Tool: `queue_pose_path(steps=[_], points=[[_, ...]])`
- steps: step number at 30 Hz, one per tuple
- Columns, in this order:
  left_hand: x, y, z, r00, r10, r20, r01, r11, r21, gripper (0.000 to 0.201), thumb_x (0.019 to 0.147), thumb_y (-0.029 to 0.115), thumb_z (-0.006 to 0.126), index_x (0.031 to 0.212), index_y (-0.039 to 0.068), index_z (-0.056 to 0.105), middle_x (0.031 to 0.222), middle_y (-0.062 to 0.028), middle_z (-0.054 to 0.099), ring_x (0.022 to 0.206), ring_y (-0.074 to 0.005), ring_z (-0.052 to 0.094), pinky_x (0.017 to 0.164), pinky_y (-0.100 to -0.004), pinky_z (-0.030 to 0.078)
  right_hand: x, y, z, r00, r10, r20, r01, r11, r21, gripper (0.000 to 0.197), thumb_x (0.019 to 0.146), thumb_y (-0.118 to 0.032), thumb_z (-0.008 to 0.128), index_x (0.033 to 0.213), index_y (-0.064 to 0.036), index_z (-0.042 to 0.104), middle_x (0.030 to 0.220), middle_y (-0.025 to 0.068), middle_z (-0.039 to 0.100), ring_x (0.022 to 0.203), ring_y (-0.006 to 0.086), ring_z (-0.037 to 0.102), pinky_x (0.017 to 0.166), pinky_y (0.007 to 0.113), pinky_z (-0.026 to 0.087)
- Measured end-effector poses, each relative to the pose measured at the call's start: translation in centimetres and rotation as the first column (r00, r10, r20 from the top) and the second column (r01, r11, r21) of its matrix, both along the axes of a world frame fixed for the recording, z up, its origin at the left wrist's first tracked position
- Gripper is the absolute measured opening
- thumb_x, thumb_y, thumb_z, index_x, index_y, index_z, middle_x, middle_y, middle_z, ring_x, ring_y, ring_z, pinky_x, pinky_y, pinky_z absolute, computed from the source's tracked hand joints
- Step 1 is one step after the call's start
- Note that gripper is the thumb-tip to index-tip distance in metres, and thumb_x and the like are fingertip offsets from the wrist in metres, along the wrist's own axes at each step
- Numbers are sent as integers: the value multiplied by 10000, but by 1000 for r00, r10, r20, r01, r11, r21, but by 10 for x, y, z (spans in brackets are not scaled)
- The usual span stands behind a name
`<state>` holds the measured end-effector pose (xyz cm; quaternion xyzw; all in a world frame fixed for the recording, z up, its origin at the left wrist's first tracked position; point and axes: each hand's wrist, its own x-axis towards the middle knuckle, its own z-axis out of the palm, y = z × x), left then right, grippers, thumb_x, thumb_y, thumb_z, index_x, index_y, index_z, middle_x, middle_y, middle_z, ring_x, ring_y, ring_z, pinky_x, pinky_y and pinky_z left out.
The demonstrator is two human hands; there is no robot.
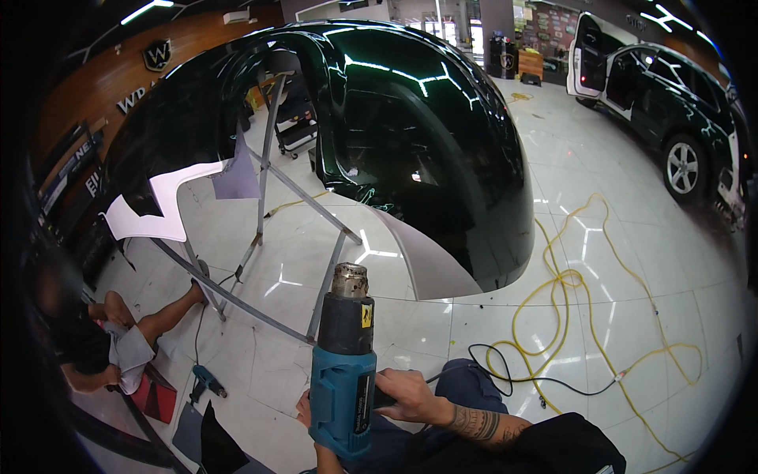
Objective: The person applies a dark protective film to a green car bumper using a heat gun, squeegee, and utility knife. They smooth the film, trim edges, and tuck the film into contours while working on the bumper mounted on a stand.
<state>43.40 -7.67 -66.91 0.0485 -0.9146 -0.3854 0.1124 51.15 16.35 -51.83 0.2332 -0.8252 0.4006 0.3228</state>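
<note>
My right hand [404, 393] is wrapped around the handle of a teal and black heat gun [344, 379], whose metal nozzle points up and away from me. Behind the gun's body, my left hand [304, 408] shows only in part; the gun hides most of its fingers. Ahead stands a large glossy dark green car bumper [426, 150], resting on a grey metal stand [272, 134]. Pale film edges [430, 265] show along its lower right rim, and white and lavender flaps [166, 205] hang at its left. The nozzle is apart from the bumper.
A person [103, 347] sits low at the left by the stand. Another heat gun [207, 382] lies on the tiled floor near dark film scraps [209, 438]. Yellow cords [564, 276] and a black cable [553, 385] loop across the right. A car [671, 110] with an open door stands far right.
</note>
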Motion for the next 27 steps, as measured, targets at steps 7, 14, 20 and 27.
queue_pose_path(steps=[7,14,20,27], points=[[2,0,-8,998,-57,3,57,992,-112,465,892,437,541,1290,195,547,1268,-121,548,1185,-333,486,958,-505,398,-6,-5,3,1000,11,-1,-11,1000,2,748,617,-152,822,1264,8,484,850,113,570,686,254,605,567,337,485],[2,-1,-12,996,-87,19,89,983,-160,557,834,420,619,1328,189,503,1296,-110,505,1213,-323,436,958,-511,369,-10,-11,4,1000,16,-23,-16,1000,21,752,610,-152,824,1264,0,487,833,104,567,675,246,601,561,336,484],[-10,-7,-20,984,-105,147,146,940,-309,655,784,406,686,1360,184,466,1321,-101,468,1237,-314,393,958,-517,344,8,-6,4,994,-43,105,35,997,74,725,658,-197,802,1277,-10,473,858,109,558,718,279,595,605,363,480],[-15,1,-17,976,-184,118,214,910,-356,713,742,372,744,1363,173,458,1329,-95,451,1245,-312,372,953,-511,338,122,69,7,993,-14,116,17,1000,-25,701,687,-359,801,1219,-21,492,968,152,597,811,321,615,656,394,480]])
